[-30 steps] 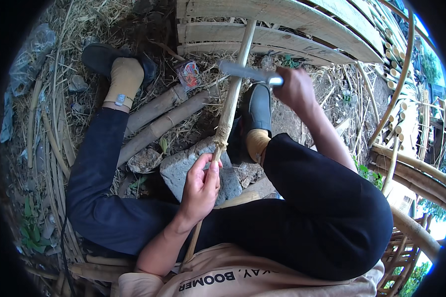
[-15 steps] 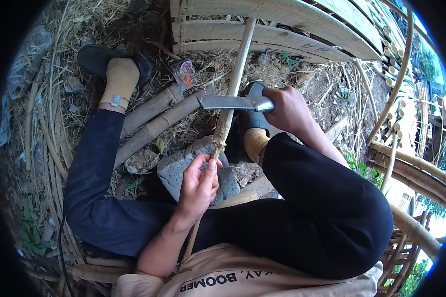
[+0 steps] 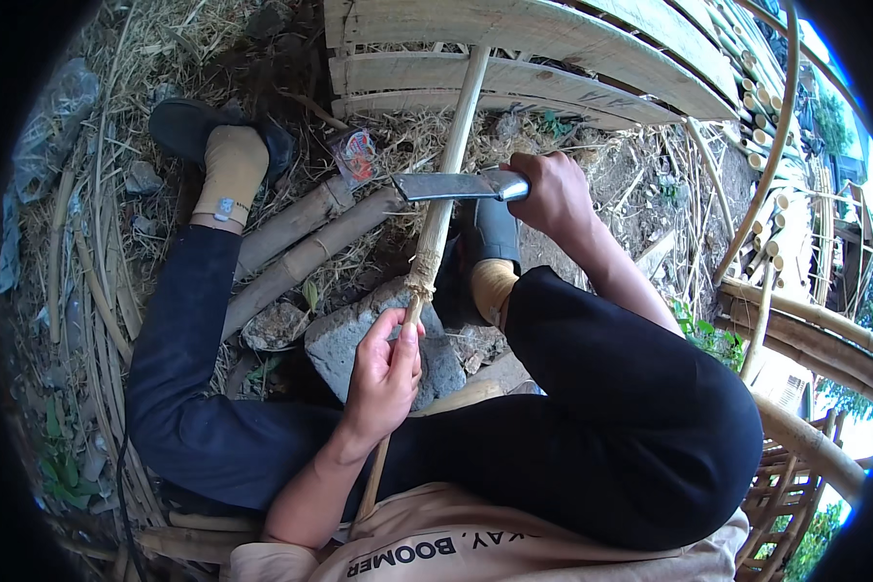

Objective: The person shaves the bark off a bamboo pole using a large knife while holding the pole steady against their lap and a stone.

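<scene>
A long pale bamboo stick (image 3: 461, 131) slants up from my lap toward a slatted wooden crate, with a frayed, knotty joint partway along it. My left hand (image 3: 385, 373) is closed round its thin lower part, thumb on top, just below that joint. My right hand (image 3: 550, 192) grips the handle of a big knife (image 3: 451, 186). Its flat metal blade lies across the stick's upper part, pointing left, well above my left hand. The stick's lower end runs under my left wrist to my shirt.
A grey stone block (image 3: 344, 344) sits beneath the stick between my legs. Thick bamboo poles (image 3: 310, 247) lie on the straw-strewn ground to the left. The slatted wooden crate (image 3: 514, 78) stands ahead; cut bamboo (image 3: 761, 121) is stacked at the far right.
The knife and my right hand have shifted slightly up along the stick, away from me. My left hand keeps its hold, and the stick has moved slightly left in view.
</scene>
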Available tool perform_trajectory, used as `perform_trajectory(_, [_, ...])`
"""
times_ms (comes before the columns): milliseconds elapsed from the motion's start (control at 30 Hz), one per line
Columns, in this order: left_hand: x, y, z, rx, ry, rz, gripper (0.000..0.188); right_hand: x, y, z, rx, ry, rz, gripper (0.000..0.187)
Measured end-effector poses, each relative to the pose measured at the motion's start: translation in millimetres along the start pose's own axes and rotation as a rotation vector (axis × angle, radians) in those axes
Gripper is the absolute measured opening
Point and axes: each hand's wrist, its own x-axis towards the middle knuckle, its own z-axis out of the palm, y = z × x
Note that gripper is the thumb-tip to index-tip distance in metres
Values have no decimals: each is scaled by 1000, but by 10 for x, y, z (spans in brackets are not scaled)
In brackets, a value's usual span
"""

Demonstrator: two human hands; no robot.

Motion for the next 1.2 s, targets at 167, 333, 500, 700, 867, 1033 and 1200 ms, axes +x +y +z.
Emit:
perform_trajectory(167, [1, 41, 0, -23, 6, -24, 16, 40, 41, 21, -9, 43, -33, 22])
perform_trajectory(333, [-6, 72, 7, -60, 1, -61, 16, 13, 62, 37, -3, 62, -38, 17])
perform_trajectory(500, [-24, 82, 29, -54, 13, -60, 15, 97, 184, 30, -146, 93, 51, 13])
perform_trajectory(700, [-43, 104, 2, -89, 0, -85, 16, 96, 530, -285, -200, 130, 181, 20])
perform_trajectory(867, [-13, 102, 34, -126, -15, -97, 16, -170, 390, -182, 29, 67, 151, 13])
perform_trajectory(1033, [-24, 118, 1, -132, 9, -108, 17, -211, 85, -79, 64, -45, -43, 14])
perform_trajectory(1200, [-16, 128, 7, -122, -10, -103, 18, -191, -35, -66, 42, -92, -53, 18])
